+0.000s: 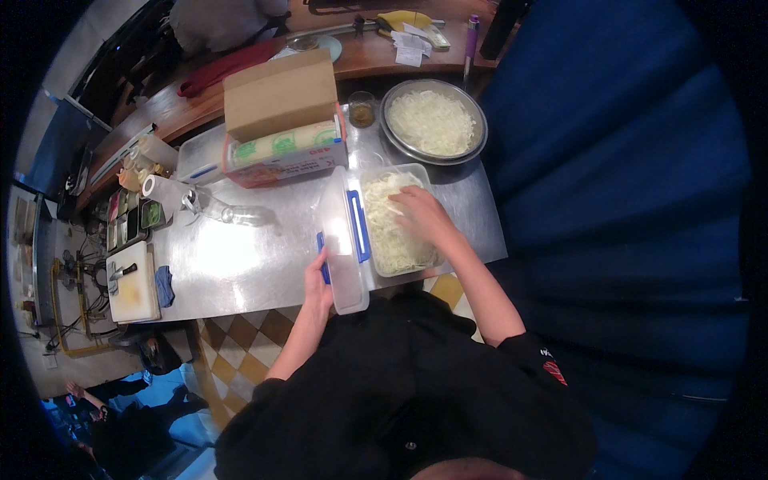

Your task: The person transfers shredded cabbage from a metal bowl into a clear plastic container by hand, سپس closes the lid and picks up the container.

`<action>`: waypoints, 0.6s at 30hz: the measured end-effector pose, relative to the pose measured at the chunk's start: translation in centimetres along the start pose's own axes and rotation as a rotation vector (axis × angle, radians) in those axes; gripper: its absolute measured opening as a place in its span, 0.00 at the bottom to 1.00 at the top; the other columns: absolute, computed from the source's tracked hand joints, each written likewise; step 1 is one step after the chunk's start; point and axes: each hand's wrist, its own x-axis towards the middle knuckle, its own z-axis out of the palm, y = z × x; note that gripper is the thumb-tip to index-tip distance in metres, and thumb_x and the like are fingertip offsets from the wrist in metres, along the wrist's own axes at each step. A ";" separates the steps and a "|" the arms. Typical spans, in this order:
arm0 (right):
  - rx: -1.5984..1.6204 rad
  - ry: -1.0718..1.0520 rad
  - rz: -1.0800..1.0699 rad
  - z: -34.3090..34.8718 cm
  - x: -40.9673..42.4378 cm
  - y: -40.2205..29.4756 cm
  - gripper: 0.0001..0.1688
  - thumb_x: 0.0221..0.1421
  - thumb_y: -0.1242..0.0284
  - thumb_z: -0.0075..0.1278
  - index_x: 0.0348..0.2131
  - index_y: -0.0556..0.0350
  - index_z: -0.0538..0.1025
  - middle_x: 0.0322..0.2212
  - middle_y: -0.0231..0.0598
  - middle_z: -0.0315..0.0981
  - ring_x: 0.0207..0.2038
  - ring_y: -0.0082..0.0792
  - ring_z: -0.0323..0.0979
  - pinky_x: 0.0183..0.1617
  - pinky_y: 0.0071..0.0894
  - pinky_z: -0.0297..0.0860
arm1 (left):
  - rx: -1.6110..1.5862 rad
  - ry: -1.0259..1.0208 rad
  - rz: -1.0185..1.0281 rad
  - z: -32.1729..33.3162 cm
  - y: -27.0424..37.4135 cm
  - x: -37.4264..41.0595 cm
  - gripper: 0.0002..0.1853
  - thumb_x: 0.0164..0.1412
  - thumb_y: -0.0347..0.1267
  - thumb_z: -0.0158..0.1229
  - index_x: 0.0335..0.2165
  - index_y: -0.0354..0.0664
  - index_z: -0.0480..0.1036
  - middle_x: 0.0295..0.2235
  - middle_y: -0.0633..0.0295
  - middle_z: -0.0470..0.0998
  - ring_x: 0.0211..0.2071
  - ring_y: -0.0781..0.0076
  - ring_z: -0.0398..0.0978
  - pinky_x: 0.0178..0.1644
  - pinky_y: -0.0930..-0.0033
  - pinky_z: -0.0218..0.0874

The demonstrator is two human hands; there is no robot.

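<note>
My left hand point(318, 279) grips a translucent plastic lid point(345, 288) with blue clips, held tilted on edge beside a clear container. Shredded cabbage point(384, 231) fills that plastic container point(429, 174) nearly to its rim. Over the cabbage is my right hand point(420, 217), fingers spread and touching the shreds; it is slightly blurred, and whether it pinches any cabbage is hidden. Just behind the container stands a large metal bowl point(483, 129) holding more shredded cabbage point(432, 123).
The steel table point(198, 288) carries an open cardboard box point(282, 96) with a roll of film, a glass point(361, 110), a spray bottle point(240, 215) on its side, and a cutting board point(135, 300) with a knife point(124, 272). A blue curtain point(612, 180) hangs at right. Another person point(132, 432) is lower left.
</note>
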 end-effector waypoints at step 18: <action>-0.147 -0.107 -0.090 -1.3 0.9 0.4 0.25 0.51 0.66 0.56 0.50 0.50 0.74 0.54 0.46 0.67 0.49 0.50 0.69 0.53 0.45 0.67 | 0.042 0.095 0.081 0.8 -0.3 -0.4 0.19 0.67 0.42 0.47 0.43 0.37 0.72 0.36 0.53 0.79 0.34 0.56 0.78 0.39 0.55 0.72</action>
